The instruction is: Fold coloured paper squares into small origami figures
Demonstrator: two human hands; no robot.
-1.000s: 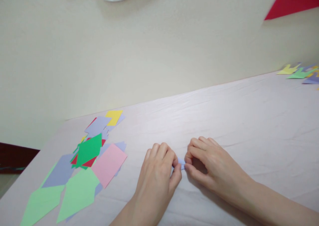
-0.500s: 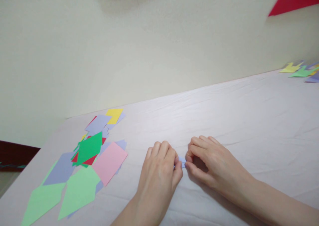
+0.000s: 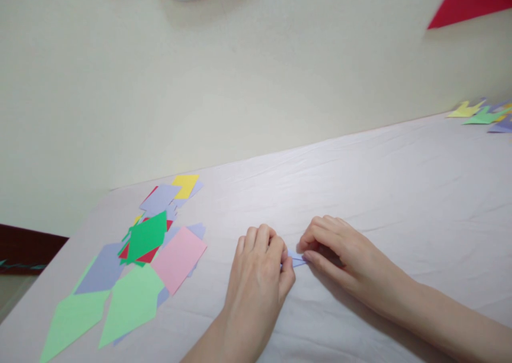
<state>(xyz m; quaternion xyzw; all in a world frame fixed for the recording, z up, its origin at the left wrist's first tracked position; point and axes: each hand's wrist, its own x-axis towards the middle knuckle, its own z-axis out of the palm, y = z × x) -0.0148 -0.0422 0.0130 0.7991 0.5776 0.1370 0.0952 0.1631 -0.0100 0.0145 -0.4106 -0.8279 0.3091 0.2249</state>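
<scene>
A small piece of folded light blue paper lies low over the white cloth, its pointed end showing between my two hands. My left hand is closed, thumb and forefinger pinching the paper; the palm hides the rest of it. On the other side, my right hand has curled fingers, with the thumb tip at the paper's point. Part of the right fingers' grip is hidden under the hand.
Loose paper pieces spread on the left, among them a green sheet, a pink sheet and a light green sheet. Folded paper shapes sit at the far right by the wall. The cloth has wrinkles.
My right hand has shifted slightly right along the paper, so more of its pointed end shows. The left hand keeps its pinch. The view has moved a little.
</scene>
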